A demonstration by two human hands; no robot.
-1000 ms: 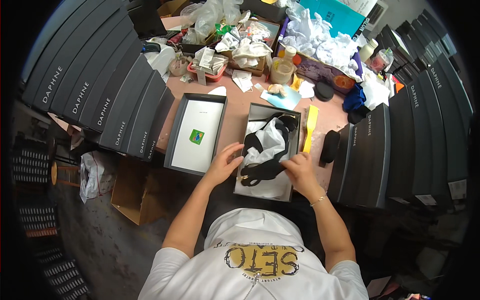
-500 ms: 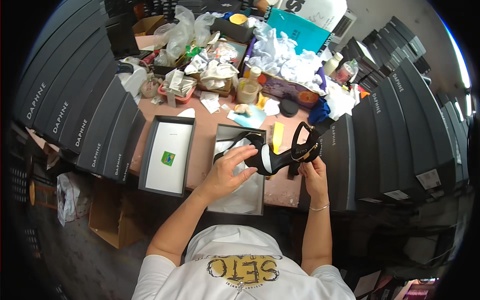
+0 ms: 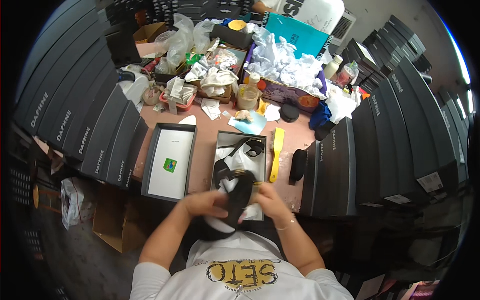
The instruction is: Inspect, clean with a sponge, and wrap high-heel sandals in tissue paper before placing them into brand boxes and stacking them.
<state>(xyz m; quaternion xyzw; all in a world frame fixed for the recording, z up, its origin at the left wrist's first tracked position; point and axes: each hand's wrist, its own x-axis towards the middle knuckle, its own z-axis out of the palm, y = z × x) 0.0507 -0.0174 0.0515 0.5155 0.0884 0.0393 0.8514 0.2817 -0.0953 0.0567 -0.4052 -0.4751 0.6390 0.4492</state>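
We hold a black high-heeled sandal (image 3: 235, 200) close to our chest, just over the near end of the open shoebox (image 3: 223, 137). Left hand (image 3: 202, 204) and right hand (image 3: 267, 199) wrap it, fingers curled around sole and, seemingly, heel. It looks light, with a stiff sole and floppy straps, so we judge the sole the best grip.

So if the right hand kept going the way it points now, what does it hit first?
The right hand points leftward across the black shoe it grips, so past that it would probably meet the left hand first; depth is unclear.
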